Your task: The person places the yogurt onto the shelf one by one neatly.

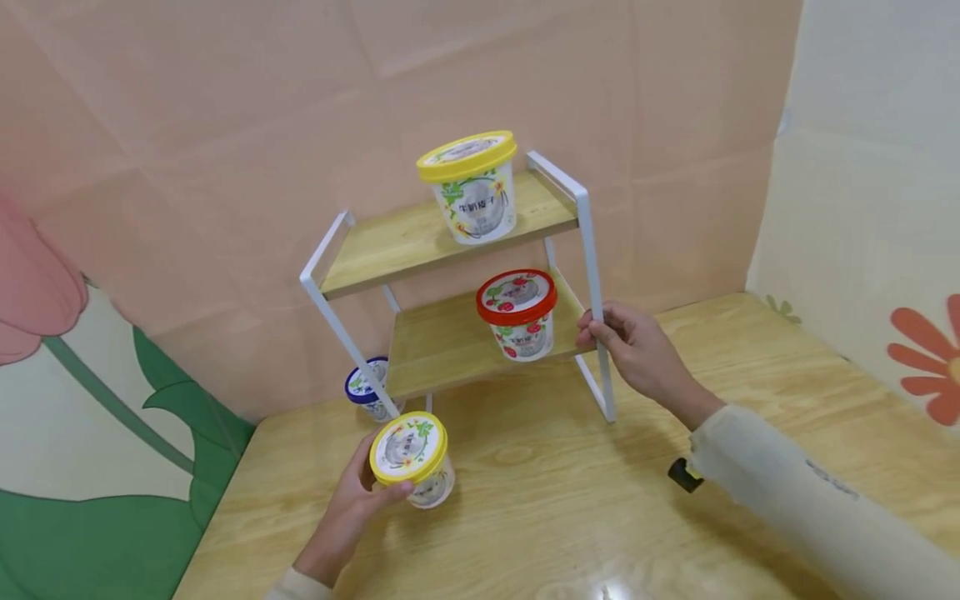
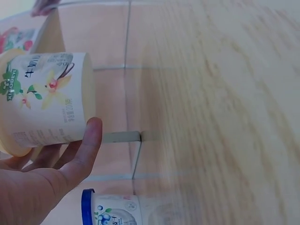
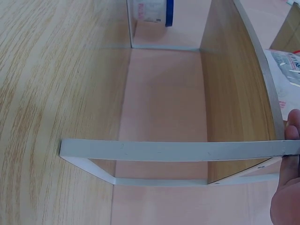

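Observation:
In the head view my left hand grips a white tub with a yellow lid, held up in front of the rack's left leg. The left wrist view shows that tub tilted on its side in frame, its printed flowers visible, with fingers curled round it. My right hand pinches the white metal leg of the two-tier rack at its right side. A second yellow-lidded tub stands on the top shelf. On the lower shelf sits a red-lidded tub.
A blue-lidded tub stands on the wooden table behind the rack's left leg. A small black object shows by the right sleeve. A pink backdrop rises behind, and a patterned wall stands at the right.

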`<state>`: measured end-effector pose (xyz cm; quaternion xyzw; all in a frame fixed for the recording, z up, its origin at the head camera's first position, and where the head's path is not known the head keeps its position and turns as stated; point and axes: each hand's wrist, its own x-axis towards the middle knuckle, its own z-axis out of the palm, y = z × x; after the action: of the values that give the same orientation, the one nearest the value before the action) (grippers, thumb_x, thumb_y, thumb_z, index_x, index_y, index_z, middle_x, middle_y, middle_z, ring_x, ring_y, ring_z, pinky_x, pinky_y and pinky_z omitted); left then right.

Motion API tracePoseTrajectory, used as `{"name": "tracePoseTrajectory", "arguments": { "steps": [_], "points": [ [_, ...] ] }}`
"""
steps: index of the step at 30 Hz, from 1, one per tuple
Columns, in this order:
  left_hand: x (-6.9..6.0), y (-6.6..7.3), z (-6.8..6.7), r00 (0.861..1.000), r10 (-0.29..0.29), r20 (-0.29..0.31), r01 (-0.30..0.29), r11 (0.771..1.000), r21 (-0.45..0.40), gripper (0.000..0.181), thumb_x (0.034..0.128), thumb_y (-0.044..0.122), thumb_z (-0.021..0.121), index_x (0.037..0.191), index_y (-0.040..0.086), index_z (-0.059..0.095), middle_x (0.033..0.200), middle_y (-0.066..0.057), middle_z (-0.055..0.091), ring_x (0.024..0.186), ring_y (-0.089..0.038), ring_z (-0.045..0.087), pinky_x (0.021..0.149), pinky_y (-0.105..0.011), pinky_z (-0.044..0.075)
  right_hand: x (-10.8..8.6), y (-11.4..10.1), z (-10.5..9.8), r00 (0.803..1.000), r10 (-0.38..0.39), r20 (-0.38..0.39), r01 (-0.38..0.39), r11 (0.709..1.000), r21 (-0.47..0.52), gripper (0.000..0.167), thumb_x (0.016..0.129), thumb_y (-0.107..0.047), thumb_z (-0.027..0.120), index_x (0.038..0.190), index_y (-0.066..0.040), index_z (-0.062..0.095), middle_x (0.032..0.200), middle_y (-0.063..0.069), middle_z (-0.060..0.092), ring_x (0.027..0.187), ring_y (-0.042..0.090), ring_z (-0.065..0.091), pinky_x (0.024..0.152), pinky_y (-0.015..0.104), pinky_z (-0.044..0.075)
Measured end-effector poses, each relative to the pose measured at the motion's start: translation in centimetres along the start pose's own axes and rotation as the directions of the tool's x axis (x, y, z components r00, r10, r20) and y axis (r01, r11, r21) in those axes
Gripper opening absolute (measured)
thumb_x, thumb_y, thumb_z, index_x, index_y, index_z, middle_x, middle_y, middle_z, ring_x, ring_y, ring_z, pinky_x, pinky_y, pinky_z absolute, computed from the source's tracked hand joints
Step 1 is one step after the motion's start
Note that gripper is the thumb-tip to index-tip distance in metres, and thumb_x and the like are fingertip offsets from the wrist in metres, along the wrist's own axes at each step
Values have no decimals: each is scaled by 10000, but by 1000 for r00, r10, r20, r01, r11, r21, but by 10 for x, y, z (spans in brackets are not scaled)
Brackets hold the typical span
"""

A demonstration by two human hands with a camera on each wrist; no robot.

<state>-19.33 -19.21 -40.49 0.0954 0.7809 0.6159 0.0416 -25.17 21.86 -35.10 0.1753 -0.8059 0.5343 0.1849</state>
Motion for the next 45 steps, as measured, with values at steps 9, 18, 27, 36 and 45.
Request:
{"name": "tracePoseTrajectory", "arguments": {
  "steps": [9,18,27,36,45],
  "points": [
    [1,4,-5,1000,7,21,-6,1000,-17,837,833,112,763,1537,190,315,1529,-76,420,1349,-236,407,1058,-390,399,0,-1,2,1000,-2,-2,2,1000,10,239,1053,-174,484,1096,6,636,979,146,725,893,-2,686,854,98,522],
    [1,15,-6,999,39,26,-39,999,-17,846,839,102,750,1547,172,292,1540,-97,394,1361,-286,402,1066,-426,433,0,-1,1,1000,2,-3,-2,1000,5,241,1054,-178,481,1094,2,636,983,149,725,886,-9,686,850,95,520],
    [0,24,-8,999,46,28,-46,999,-13,852,843,97,739,1552,150,269,1542,-109,381,1364,-276,394,1077,-418,412,0,-1,1,1000,8,-2,-8,1000,0,244,1056,-180,476,1096,-1,637,983,146,724,892,-9,683,852,87,514],
    [2,37,-11,998,67,20,-66,998,-17,831,857,100,732,1548,168,275,1517,-80,394,1303,-105,469,1029,-323,468,0,-2,1,1000,14,-2,-14,1000,3,239,1054,-174,482,1090,5,636,973,150,725,886,1,688,847,93,519],
    [1,45,-13,996,89,25,-89,996,-2,802,867,94,716,1543,152,289,1502,-107,417,1287,-81,486,1030,-298,458,0,0,1,1000,5,-3,-5,1000,8,245,1056,-177,479,1091,8,636,967,159,723,873,-12,689,839,95,520]
  ]
}}
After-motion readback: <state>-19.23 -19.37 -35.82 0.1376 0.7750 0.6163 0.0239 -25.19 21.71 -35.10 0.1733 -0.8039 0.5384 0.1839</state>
